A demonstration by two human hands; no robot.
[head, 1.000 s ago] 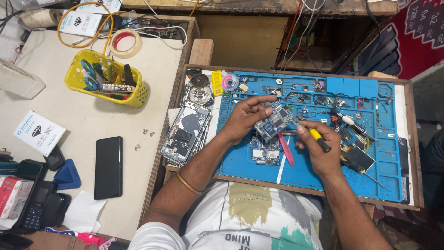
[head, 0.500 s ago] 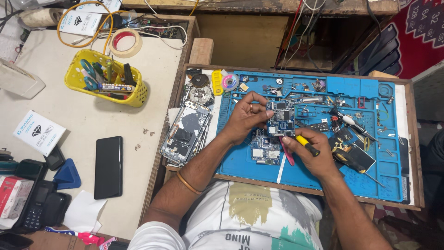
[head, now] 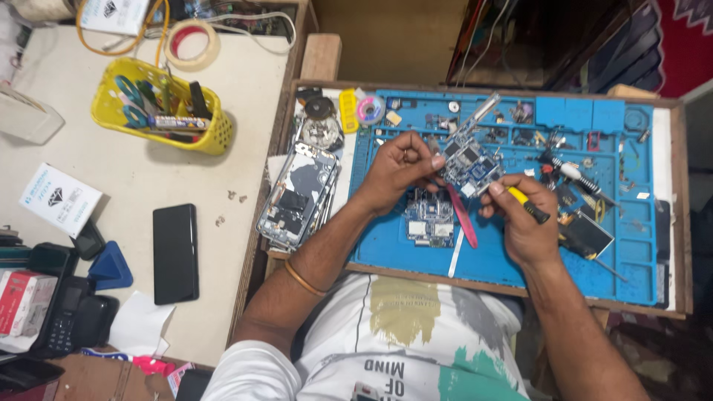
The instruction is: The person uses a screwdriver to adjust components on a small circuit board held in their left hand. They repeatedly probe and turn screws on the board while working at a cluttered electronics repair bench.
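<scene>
While the big desk (head: 111, 148) lies to the left of it, the blue mat (head: 631, 252) fills the wooden tray. An open phone body (head: 297, 194) rests just off the mat's left edge. Over the middle of the mat, the left hand (head: 401, 167) pinches a small circuit board (head: 468, 160), fingers closed on its edge. The right hand (head: 520, 215) is curled tight around a yellow screwdriver (head: 527, 204), its tip at the board.

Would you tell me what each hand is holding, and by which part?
The left hand pinches the circuit board at its left edge. The right hand grips a yellow-and-black screwdriver by its handle, tip toward the board.
</scene>
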